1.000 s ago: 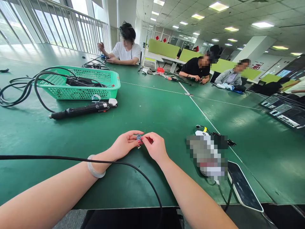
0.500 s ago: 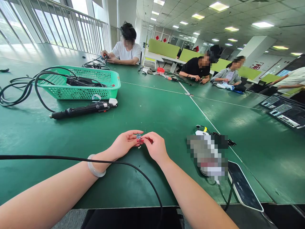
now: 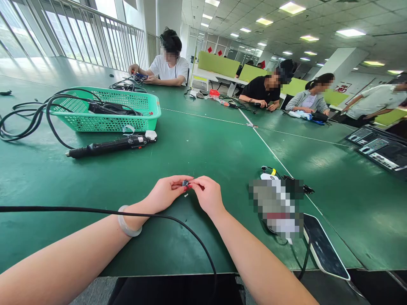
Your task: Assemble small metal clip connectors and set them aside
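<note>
My left hand (image 3: 167, 192) and my right hand (image 3: 207, 195) meet over the green table (image 3: 203, 144), fingertips pinched together on a tiny blue circuit board (image 3: 185, 183). A small white bit (image 3: 186, 195) lies on the table just below the fingers. A pale bangle (image 3: 127, 222) sits on my left wrist. A black cable (image 3: 133, 214) runs across my left forearm and drops over the table's near edge.
An electric screwdriver (image 3: 108, 147) lies to the far left, its cord looping by a green basket (image 3: 108, 111). A phone (image 3: 324, 252) and a blurred object (image 3: 276, 205) lie to the right. Several people sit at the table's far side, with keyboards (image 3: 378, 150) at right.
My hands stay together on the small board, with only slight finger shifts. At far right a person in a white shirt has come further into view.
</note>
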`<state>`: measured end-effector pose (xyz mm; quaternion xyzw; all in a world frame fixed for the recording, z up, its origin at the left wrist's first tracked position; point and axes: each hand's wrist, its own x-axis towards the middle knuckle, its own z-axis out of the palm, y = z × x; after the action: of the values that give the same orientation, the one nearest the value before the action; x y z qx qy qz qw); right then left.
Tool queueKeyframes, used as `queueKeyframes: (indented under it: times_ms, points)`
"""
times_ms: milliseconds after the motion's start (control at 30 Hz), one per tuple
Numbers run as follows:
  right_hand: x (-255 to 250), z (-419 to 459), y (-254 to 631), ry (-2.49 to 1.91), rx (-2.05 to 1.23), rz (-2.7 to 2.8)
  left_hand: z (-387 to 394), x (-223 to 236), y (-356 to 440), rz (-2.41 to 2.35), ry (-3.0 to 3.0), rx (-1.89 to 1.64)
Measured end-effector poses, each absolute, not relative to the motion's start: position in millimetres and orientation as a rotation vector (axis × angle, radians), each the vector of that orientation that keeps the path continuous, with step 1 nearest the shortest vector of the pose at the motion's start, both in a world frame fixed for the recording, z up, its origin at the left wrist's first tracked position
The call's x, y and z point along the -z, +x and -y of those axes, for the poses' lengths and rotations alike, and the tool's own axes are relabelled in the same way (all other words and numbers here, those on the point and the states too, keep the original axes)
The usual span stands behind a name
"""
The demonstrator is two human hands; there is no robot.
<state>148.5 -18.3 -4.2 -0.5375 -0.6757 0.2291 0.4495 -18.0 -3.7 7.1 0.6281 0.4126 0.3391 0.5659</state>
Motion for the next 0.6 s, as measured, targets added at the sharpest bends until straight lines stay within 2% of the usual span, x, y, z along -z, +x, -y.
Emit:
queueKeyframes:
  times_ms: [400, 600]
  points:
    - [4.0, 19.2, 146.3, -1.357, -0.542, 1.673, 3.8, -5.6, -17.4, -0.931, 1.434, -0.788]
    - [-3.6, 12.6, 159.6, -1.336, -0.64, 1.601, 1.1, -6.8, -18.4, -0.912, 1.311, -0.787]
